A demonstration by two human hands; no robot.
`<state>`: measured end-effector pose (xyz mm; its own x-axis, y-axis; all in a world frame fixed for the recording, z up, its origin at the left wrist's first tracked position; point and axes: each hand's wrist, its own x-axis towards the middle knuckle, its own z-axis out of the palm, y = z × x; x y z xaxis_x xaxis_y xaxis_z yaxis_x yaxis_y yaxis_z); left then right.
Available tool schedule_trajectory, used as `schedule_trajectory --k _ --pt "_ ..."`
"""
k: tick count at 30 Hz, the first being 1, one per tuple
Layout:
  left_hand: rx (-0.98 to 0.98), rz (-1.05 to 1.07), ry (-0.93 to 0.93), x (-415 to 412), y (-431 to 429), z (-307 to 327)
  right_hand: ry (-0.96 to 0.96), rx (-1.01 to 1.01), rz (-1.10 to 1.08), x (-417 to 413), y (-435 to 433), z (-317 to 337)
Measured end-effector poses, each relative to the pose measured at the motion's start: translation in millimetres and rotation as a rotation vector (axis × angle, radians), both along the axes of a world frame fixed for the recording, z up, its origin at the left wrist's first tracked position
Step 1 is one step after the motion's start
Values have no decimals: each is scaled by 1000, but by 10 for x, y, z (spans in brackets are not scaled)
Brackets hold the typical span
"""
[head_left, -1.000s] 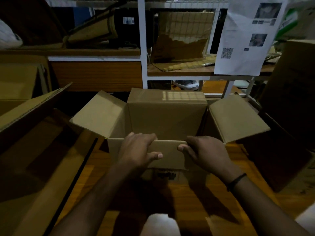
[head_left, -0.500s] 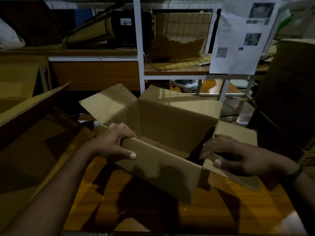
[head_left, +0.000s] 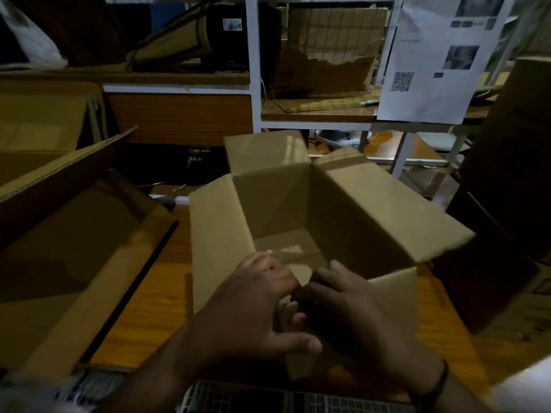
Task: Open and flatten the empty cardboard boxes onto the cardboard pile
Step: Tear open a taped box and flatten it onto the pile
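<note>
On the wooden bench (head_left: 155,308) the cardboard box (head_left: 372,222) stands upright, top flaps spread, bottom closed. Opening looks done, flattening barely begun. Next, I judge, the bottom must be freed so the walls can fold. The left hand (head_left: 253,308) and right hand (head_left: 351,314) meet at the near corner, fingers (head_left: 335,268) hooked over the rim, gripping it.

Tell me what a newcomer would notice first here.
An open, empty box sits mid-frame on the wooden table, its flaps spread. The left hand and right hand meet at its near wall, fingers hooked over the edge. Big brown cardboard lies at the left, and a white sheet with a QR code hangs at upper right.
</note>
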<state>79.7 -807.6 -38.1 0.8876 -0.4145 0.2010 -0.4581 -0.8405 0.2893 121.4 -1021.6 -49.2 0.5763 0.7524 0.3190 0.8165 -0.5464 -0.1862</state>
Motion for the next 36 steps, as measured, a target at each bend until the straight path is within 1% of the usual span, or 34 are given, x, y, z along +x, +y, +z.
schedule_trajectory --k 2,3,7,10,14,19,20,23,24,25,27,28,31,33,34,35,36 --pt "60 34 -39 -44 61 0 -22 -4 10 -94 137 -48" --pt "75 40 -25 -46 118 -5 -40 -17 18 -129 182 -58" --pt "146 118 103 -14 367 5 -63 -2 32 -202 234 -70" --pt "191 175 83 -54 544 113 -45 2 -116 -143 101 -102" --pt "93 211 62 -160 765 164 -66 -20 -205 -167 33 -47" --pt "47 232 57 -178 955 91 -114 24 -285 -283 350 -60" --pt "59 239 45 -190 1003 110 -95 35 -313 -327 428 -39" --pt "200 239 -6 -226 1041 94 -30 37 -353 -443 666 -25" --pt "183 223 -30 -233 1025 52 0 15 -346 -479 775 -2" --pt "118 198 -40 -240 989 9 31 -14 -331 -517 894 38" --pt "-69 137 -52 -265 937 -87 120 -74 -327 -596 1096 154" --pt "-137 111 -69 -259 941 -165 130 -129 -334 -622 1147 205" --pt "-253 124 -150 -225 1047 -303 38 -273 -407 -607 1076 404" --pt "-303 171 -183 -216 1183 -328 63 -376 -408 -548 887 596" --pt "-337 203 -190 -213 1267 -329 122 -415 -375 -493 775 688" --pt "-381 227 -195 -209 1371 -334 233 -449 -341 -440 671 789" --pt "-449 246 -193 -193 1495 -332 385 -475 -315 -393 571 873"
